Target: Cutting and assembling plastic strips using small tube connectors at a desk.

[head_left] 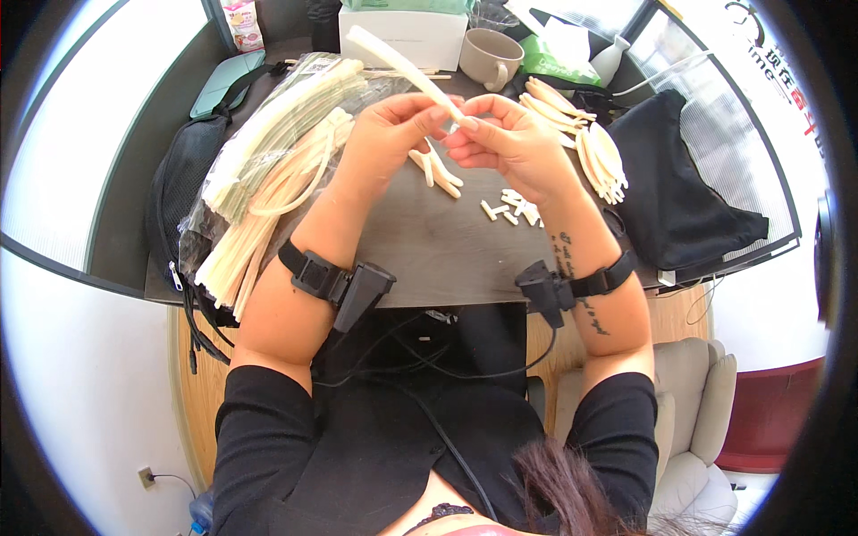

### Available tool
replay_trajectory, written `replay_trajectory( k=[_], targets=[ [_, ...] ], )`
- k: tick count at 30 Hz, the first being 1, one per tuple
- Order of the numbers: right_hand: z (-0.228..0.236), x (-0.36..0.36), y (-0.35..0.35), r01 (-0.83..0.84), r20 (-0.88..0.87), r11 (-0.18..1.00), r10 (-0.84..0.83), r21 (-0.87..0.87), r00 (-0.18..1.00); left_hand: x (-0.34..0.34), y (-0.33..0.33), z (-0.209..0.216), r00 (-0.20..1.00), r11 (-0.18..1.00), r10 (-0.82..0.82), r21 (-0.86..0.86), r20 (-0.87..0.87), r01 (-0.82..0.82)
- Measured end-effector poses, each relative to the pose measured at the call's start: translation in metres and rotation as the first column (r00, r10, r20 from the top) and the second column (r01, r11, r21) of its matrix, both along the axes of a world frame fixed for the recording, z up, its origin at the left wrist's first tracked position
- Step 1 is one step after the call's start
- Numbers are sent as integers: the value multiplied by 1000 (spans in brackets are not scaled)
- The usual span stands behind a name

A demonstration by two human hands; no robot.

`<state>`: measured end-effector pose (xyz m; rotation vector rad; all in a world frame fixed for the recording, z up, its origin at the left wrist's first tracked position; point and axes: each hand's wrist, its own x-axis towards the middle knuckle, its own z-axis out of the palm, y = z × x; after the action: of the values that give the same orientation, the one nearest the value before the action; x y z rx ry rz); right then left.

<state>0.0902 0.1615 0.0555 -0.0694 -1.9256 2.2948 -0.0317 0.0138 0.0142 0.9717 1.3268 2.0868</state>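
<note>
Above the desk, both my hands meet on a long cream strip (398, 60), thick and flexible-looking like a chenille stem, which slants up to the left. My left hand (402, 125) is closed in a pinch on the strip near its lower end. The fingers of my right hand (505, 138) pinch that lower end; exactly what lies between the fingertips is partly hidden. Just below my hands lies a small bent cream piece (433, 170) with split, finger-like ends. Several short cut cream bits (514, 207) lie beside my right wrist.
A clear plastic bag (295, 98) of long cream strips lies left, partly behind my forearm. Bundled petal-shaped cream pieces (599, 161) lie right, beside a black cloth bag (688, 188). A mug (490, 55) and white box (402, 37) stand behind. Cables hang below the desk edge.
</note>
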Motion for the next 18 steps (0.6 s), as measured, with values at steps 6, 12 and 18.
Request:
replay_trajectory(
  k=[6, 12, 18],
  targets=[
    [-8, 3, -10, 52, -31, 999, -52, -7, 998, 1, -1, -3, 999, 999, -33, 8, -43, 33],
    [24, 27, 6, 89, -17, 884, -91, 458, 996, 7, -1, 8, 997, 994, -54, -93, -52, 49],
    [47, 26, 17, 336, -359, 589, -82, 735, 930, 1, -7, 11, 999, 994, 25, -108, -37, -29]
  ],
)
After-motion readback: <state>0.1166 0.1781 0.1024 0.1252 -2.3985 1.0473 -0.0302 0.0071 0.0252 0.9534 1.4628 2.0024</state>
